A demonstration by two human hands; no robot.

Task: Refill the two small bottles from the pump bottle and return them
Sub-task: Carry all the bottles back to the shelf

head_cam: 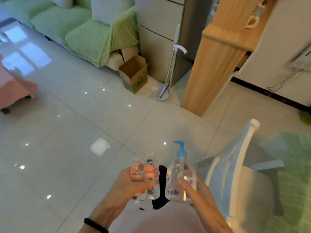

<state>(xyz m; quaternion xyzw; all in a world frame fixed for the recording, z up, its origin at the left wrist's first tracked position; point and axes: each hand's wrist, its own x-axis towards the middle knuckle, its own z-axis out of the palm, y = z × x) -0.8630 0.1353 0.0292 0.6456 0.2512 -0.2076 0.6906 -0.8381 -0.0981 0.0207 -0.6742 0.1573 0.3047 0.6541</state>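
Progress: both small bottles (144, 174) and the pump bottle (180, 175) are held in the air over the tiled floor (84, 132). No pumping is under way, so the refill looks not yet begun or just finished. I cannot tell which.
Small bottles: clear, upright, side by side and touching; the fill level is unclear.
Pump bottle: clear with a blue pump, just beside them.
Left hand (124, 187): fingers curled round both small bottles.
Right hand (196, 190): thumb and fingers wrapped round the pump bottle's lower body.
Nearby: a white chair (235, 165) to the right.

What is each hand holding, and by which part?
The left hand grips both small bottles together round their bodies; the right hand grips the pump bottle round its lower body.
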